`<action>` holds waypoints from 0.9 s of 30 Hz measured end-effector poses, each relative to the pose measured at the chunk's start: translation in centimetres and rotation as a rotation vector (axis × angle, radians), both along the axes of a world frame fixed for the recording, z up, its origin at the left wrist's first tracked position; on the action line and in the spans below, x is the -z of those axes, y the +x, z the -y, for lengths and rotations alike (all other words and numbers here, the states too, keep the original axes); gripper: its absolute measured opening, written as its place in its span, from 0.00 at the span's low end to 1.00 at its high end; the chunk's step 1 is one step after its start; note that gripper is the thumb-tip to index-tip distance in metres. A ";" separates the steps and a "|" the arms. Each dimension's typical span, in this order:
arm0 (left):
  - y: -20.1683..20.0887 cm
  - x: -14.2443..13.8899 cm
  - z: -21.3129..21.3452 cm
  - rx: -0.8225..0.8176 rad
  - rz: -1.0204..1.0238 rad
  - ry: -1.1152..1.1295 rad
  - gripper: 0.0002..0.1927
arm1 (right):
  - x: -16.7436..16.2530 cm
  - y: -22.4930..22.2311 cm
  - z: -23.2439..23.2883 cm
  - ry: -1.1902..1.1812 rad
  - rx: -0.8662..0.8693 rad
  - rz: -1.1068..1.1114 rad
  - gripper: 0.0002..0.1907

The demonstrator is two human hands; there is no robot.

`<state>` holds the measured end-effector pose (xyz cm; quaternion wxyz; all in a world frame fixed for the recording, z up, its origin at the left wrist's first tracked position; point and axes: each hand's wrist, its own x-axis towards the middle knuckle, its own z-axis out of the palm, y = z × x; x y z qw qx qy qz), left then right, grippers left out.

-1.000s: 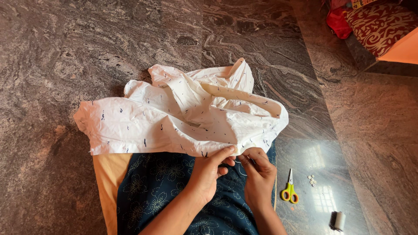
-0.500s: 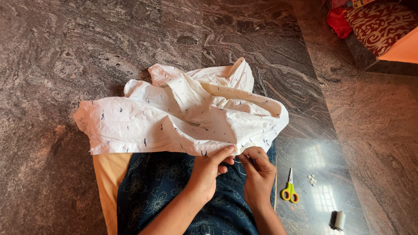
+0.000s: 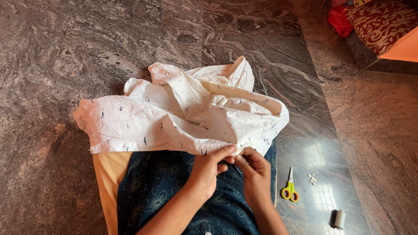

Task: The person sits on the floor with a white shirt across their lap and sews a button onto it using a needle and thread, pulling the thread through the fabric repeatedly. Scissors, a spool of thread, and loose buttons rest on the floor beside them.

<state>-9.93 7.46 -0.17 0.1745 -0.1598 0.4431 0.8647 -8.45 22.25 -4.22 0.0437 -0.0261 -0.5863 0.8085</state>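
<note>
a person seated on a polished stone floor [image 3: 87,52] works at the near hem of a white speckled shirt [image 3: 174,113] spread over the lap. the left hand [image 3: 208,170] has its grip pinched shut on the shirt's edge; the right hand [image 3: 254,174], touching that same edge, is closed on something too small to tell. right of the shirt lie yellow-handled scissors [image 3: 289,188], a few small buttons [image 3: 311,178] and a thread spool [image 3: 338,219]. it looks like hand stitching, calling for a steady hem.

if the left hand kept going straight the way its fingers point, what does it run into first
Most likely the white patterned garment: the left hand already pinches its near hem, fingers aimed up and away from the body, so only more cloth lies ahead.
</note>
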 end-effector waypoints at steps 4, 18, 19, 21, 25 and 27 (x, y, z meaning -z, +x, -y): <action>0.3 0.7 0.2 -0.036 0.000 -0.003 0.07 | 1.1 0.6 -0.8 0.127 -0.098 0.017 0.03; -0.6 1.6 0.2 -0.191 -0.025 0.077 0.06 | 10.2 6.1 -26.8 -0.528 0.486 -0.051 0.08; -0.6 1.6 0.2 -0.197 -0.029 0.077 0.06 | 10.4 6.4 -29.1 -0.756 0.524 -0.126 0.07; -0.6 1.6 0.2 -0.203 -0.037 0.069 0.05 | 11.3 6.6 -31.9 -1.213 0.587 -0.283 0.08; -0.4 1.5 -0.1 -0.210 -0.025 0.060 0.06 | 11.3 8.1 -33.3 -0.906 0.473 -0.230 0.02; -0.5 1.6 -0.1 -0.222 -0.052 0.037 0.06 | 10.8 8.2 -33.0 -0.689 0.530 -0.160 0.03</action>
